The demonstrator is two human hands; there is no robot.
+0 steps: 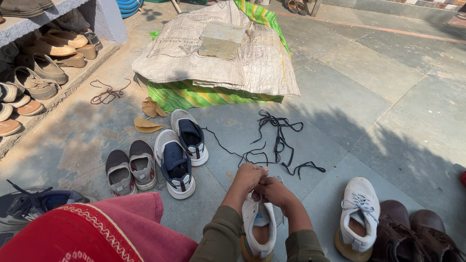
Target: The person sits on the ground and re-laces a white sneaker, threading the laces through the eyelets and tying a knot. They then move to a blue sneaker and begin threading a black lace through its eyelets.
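A white sneaker (pixel 258 228) stands on the stone floor right below me, toe pointing away. My left hand (pixel 249 176) and my right hand (pixel 273 189) are pressed together over its front, fingers pinched on its white lace. A second white sneaker (pixel 359 208), laced, stands to the right. Loose black laces (pixel 277 140) lie tangled on the floor just beyond my hands.
Two white-and-navy sneakers (pixel 180 153) and a grey pair (pixel 130 170) stand to the left. Brown shoes (pixel 412 235) sit at the bottom right. A sack-covered bundle (pixel 218 58) lies ahead, sandals (pixel 43 68) line a ledge at left, red cloth (pixel 92 233) covers my knee.
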